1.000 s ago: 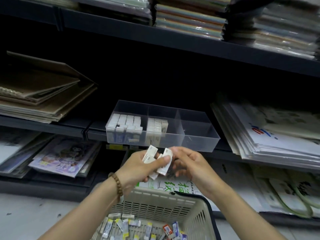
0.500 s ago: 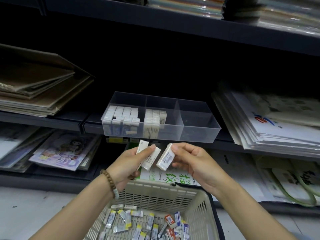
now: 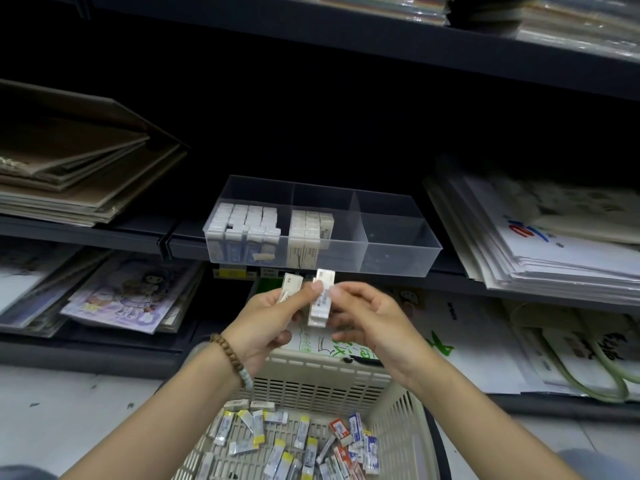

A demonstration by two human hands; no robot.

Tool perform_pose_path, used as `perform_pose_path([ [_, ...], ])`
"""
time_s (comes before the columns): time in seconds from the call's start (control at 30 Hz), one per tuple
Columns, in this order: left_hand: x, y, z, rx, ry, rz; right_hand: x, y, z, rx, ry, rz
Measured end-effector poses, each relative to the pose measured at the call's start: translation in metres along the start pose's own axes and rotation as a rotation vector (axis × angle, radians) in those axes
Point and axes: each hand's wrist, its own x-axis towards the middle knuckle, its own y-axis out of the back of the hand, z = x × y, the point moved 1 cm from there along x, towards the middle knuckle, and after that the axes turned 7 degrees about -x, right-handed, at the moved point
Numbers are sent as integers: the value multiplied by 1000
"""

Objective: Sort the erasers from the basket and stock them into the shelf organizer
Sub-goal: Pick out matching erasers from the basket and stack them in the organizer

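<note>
Head view catches you mid-sort: left grip (image 3: 266, 320) and right grip (image 3: 374, 317) both pinch white erasers (image 3: 321, 304) just below the shelf organizer (image 3: 398, 244), above the basket (image 3: 311, 375). Next, I judge, you must lift them into the matching compartment.

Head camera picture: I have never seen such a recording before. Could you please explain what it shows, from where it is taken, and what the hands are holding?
There is no machine here. A person wears one camera on the head, looking forward and down, so you see their own two arms. The left hand, with a bead bracelet at the wrist, and the right hand together pinch a few white erasers. Below them is a beige basket with many loose erasers inside. On the dark shelf ahead stands a clear organizer; its left and middle compartments hold rows of erasers. Stacks of paper goods lie on either side.
</note>
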Motion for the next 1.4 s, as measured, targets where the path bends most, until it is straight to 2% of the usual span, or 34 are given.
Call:
perform_pose_path([
  [0.13, 0, -2, 2, -152, -15, 26, -2, -5, 3, -48, -34, -31],
  [0.3, -1, 2, 7, -108, -57, 8, 3, 2, -2, 212, 0, 24],
  [0.47, -2, 4, 14, -126, -64, -27, 6, 10, -7, 187, 55, 48],
  [0.6, -2, 2, 16, -141, -82, -40, 9, 12, -11, 328, 31, 58],
  [0.77, -1, 2, 30, -138, -106, -38, 15, 17, -29, 418, -39, -21],
  [0.87, 2, 7, 46, -137, -133, -29, 29, 31, -60, 234, 75, 16],
  [1.0, 7, 29, 64, -192, -174, 24, 55, 56, -112, -336, 271, 152],
  [1.07, 9, 38, 68, -233, -190, 37, 67, 59, -123, -595, 261, 125],
  [1.13, 11, 44, 69, -269, -199, 29, 76, 53, -124, -754, 167, 45],
  [1.23, 13, 46, 68, -292, -194, 17, 85, 33, -117, -867, 81, -11],
  [1.4, 13, 42, 67, -299, -180, 15, 98, 15, -106, -862, 35, 87],
])
